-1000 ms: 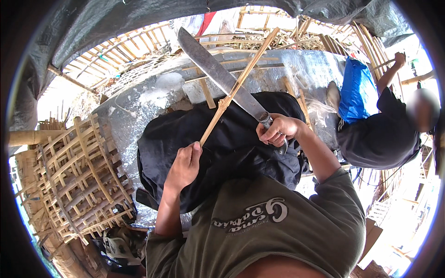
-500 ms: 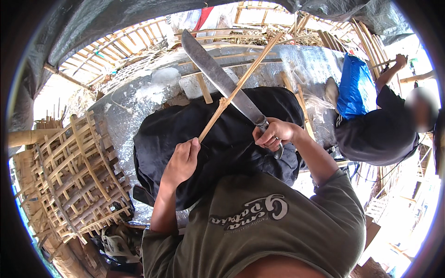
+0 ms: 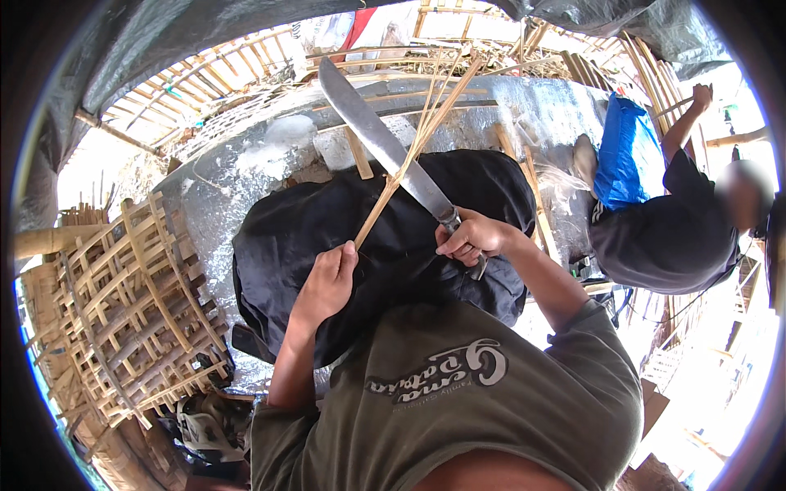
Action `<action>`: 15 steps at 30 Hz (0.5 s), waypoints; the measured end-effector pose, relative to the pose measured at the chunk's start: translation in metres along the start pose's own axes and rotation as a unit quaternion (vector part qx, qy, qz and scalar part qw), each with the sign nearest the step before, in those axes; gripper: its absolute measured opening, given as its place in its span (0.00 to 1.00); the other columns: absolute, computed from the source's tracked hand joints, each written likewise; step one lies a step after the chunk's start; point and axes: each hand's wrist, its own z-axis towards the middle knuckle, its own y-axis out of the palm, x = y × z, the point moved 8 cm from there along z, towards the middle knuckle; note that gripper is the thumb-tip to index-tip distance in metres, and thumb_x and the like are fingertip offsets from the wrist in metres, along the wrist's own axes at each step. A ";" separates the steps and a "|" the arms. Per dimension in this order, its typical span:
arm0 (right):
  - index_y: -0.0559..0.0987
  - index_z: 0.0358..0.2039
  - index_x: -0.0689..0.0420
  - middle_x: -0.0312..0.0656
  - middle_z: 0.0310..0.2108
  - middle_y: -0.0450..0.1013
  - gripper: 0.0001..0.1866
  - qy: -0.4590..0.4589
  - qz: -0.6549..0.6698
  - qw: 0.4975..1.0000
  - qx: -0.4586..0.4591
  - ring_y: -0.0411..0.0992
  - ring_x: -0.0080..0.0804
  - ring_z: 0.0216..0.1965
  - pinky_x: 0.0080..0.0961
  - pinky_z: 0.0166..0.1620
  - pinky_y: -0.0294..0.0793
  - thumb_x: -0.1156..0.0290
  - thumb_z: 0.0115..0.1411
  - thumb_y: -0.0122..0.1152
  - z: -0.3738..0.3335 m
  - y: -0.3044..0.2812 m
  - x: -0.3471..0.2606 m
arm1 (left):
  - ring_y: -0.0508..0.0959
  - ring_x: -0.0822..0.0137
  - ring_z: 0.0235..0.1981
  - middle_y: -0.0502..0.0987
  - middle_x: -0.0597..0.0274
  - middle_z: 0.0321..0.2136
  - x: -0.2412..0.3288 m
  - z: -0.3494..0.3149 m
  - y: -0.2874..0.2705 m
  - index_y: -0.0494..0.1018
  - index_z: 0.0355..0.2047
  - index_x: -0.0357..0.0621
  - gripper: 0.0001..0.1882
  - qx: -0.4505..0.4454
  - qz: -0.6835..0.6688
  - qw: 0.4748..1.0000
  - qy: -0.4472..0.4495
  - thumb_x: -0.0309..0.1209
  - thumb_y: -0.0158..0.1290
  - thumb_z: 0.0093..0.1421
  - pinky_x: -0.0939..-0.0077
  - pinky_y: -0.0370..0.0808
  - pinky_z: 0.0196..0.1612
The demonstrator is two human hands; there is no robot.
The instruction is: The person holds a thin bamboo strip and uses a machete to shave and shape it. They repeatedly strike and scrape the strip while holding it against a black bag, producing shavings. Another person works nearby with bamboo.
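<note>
My right hand is closed round the handle of a machete, whose broad blade slants up and to the left. In my left hand is the lower end of a bamboo strip, pinched between thumb and fingers. The strip slants up to the right and crosses the blade near a knot. Above the knot its far part is split into several thin slivers. Both hands are over my lap, which is covered in black cloth.
A woven bamboo lattice stands at my left. Loose bamboo strips lie on the grey surface ahead. At the right, a person in dark clothes sits beside a blue plastic sheet, one arm raised.
The bamboo's far end has spread into thin slivers. My right hand and the machete handle have shifted slightly left. The person at the right has moved the raised hand slightly.
</note>
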 end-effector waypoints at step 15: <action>0.70 0.20 0.61 0.30 0.11 0.60 0.13 -0.065 -0.055 0.996 0.039 0.57 0.18 0.10 0.21 0.14 0.54 0.76 0.56 0.66 0.005 0.000 -0.017 | 0.64 0.69 0.18 0.61 0.64 0.15 -0.036 -0.004 0.026 0.64 0.24 0.39 0.28 -0.171 -0.269 0.890 -0.327 0.46 0.36 0.77 0.70 0.66 0.26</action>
